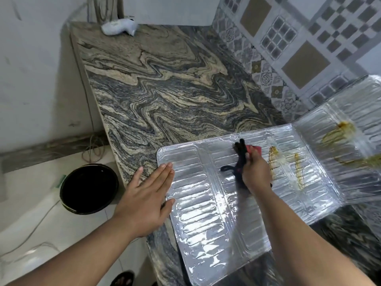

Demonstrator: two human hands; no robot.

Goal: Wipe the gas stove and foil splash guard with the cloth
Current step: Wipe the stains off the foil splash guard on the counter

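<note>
The foil splash guard (206,213) lies unfolded and flat on the marbled counter, its right panels streaked with yellow-brown grease (274,159). My right hand (255,172) grips a dark cloth with a red part (240,153) and holds it against the middle panel, just left of the grease streaks. My left hand (148,195) lies flat with straight fingers on the guard's left edge, partly on the counter. No gas stove is in view.
The marbled stone counter (165,89) stretches away to the back, with a white crumpled bag (119,26) at its far end. A tiled wall (299,38) runs along the right. On the floor at the left stands a black bucket (88,188).
</note>
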